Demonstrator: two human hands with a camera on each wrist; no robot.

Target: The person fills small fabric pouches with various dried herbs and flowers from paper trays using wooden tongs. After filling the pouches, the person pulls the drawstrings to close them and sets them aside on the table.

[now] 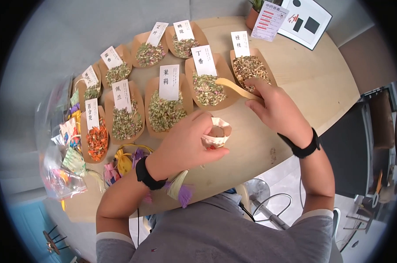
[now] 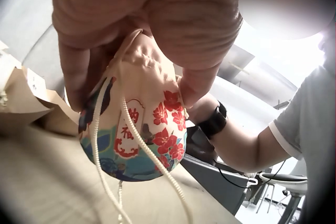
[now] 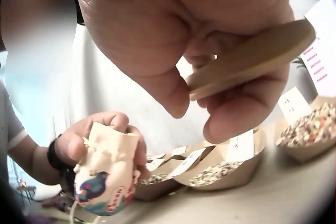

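Note:
My left hand [image 1: 185,142] grips a small drawstring pouch [image 2: 142,134], keeping it upright with its mouth spread. The pouch is cream above, with red flowers and a blue-green base; white cords hang from it. My right hand [image 1: 279,107] pinches a wooden spoon [image 1: 235,87] between thumb and fingers. The spoon's far end overlaps a paper tray [image 1: 227,101] of dried greenish petals in the head view. Just beyond the right fingers stands another tray [image 1: 272,79] of brown chopped herbs. In the right wrist view, the pouch is lower left of the spoon [image 3: 254,58].
Several more labelled paper trays of dried herbs stand to the left, one with orange petals [image 1: 97,142]. Small pouches and tassels [image 1: 181,190] lie near the left forearm, with a plastic bag [image 1: 54,175] at the left edge. A printed card [image 1: 269,22] and potted plant [image 1: 252,17] are at the back.

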